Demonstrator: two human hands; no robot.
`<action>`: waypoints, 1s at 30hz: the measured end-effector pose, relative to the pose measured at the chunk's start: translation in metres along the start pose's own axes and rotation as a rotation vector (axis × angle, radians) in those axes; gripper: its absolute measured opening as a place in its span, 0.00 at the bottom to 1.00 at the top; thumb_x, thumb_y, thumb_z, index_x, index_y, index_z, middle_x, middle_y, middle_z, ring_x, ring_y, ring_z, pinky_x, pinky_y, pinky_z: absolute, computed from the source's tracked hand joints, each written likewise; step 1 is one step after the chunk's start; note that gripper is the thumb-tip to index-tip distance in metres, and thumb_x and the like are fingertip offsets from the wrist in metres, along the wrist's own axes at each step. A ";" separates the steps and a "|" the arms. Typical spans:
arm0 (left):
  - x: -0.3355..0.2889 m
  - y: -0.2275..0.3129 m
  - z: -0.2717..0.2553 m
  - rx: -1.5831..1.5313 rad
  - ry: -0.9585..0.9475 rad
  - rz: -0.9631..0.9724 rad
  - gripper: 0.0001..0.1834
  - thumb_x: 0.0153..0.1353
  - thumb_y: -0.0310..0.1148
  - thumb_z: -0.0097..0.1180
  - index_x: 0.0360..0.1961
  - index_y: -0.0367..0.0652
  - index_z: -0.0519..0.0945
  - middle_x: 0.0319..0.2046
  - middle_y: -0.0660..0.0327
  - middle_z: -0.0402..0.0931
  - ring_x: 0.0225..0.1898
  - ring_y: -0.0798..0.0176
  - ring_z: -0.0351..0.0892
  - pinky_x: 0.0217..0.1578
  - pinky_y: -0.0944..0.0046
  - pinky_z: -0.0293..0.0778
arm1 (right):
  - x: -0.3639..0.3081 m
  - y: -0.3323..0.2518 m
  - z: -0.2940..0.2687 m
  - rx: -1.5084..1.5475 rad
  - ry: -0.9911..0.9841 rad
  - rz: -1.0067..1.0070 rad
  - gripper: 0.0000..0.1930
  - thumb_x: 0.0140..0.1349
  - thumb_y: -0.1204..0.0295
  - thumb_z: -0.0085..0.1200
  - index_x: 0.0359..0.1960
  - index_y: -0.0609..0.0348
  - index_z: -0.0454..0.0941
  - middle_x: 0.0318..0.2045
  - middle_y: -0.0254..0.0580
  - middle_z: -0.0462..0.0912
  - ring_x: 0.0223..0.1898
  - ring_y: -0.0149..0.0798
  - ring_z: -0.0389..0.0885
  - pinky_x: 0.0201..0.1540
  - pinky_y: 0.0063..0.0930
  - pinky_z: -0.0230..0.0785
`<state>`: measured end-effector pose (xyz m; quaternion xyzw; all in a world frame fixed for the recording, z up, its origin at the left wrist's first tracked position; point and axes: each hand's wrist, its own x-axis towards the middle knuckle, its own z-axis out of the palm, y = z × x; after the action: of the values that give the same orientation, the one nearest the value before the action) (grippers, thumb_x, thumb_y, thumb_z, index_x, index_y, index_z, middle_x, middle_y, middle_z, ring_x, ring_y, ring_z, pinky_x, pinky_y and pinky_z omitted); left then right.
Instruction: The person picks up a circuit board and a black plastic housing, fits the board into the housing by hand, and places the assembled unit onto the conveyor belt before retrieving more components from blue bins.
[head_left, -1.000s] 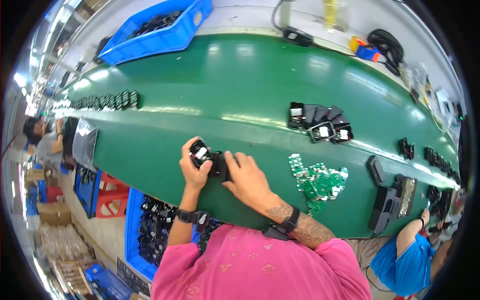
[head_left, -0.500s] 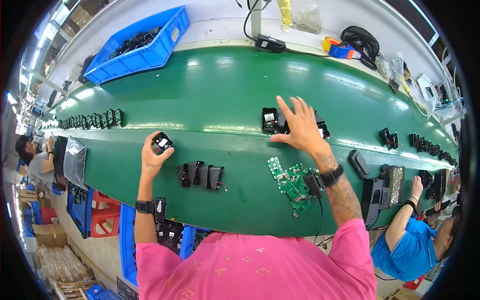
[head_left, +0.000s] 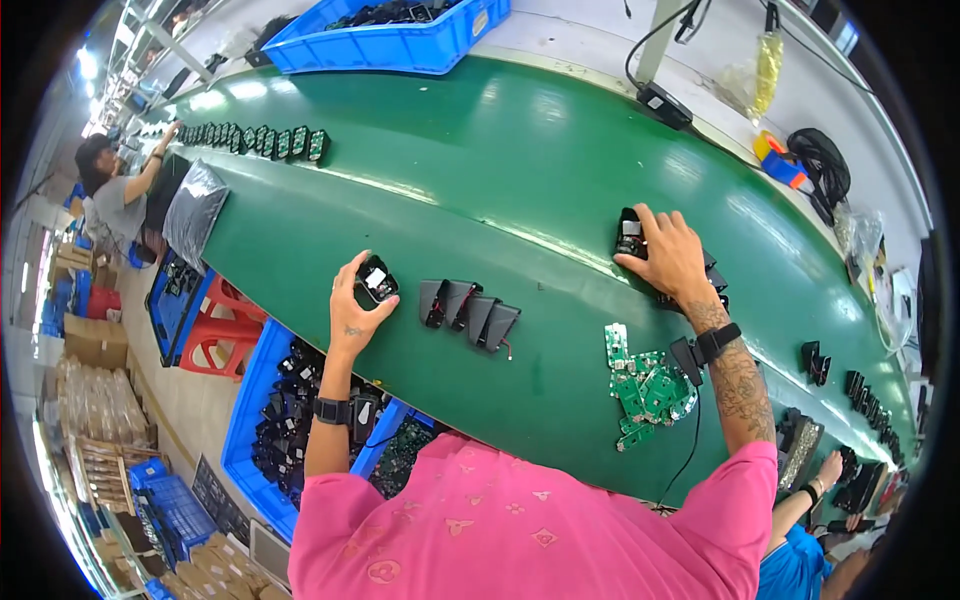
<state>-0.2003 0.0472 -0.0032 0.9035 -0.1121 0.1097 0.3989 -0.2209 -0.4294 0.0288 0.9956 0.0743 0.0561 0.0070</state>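
Observation:
My left hand grips a small black plastic housing between thumb and fingers, its open side up with a white part inside. Farther right, my right hand has its thumb and fingers closed round another black housing, which also shows a white part. More dark housings lie partly hidden under that hand and wrist. Between my hands, a short row of black housings with thin red wires rests on the green table. Nearer me, below my right wrist, is a heap of green circuit boards.
Rows of housings with green boards line the far left; more black housings stand far right. A blue bin sits at the back, another blue bin by my left side. Co-workers sit at both ends. A cable hangs near my right wrist.
The view has turned, shifting the scene. My right hand, spread over the housings before, has closed on one of them. My left hand keeps hold of its housing.

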 end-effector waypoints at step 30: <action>0.003 -0.019 -0.013 -0.098 -0.151 -0.008 0.42 0.42 0.29 0.68 0.64 0.42 0.70 0.58 0.52 0.75 0.59 0.51 0.75 0.61 0.58 0.68 | -0.052 -0.209 0.005 0.868 0.424 0.030 0.47 0.40 0.57 0.79 0.60 0.65 0.66 0.52 0.53 0.70 0.56 0.54 0.69 0.59 0.44 0.64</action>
<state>-0.1931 0.0690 -0.0068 0.8890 -0.1433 0.0339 0.4337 -0.3018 -0.2299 0.0134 0.8743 0.0761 0.2216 -0.4250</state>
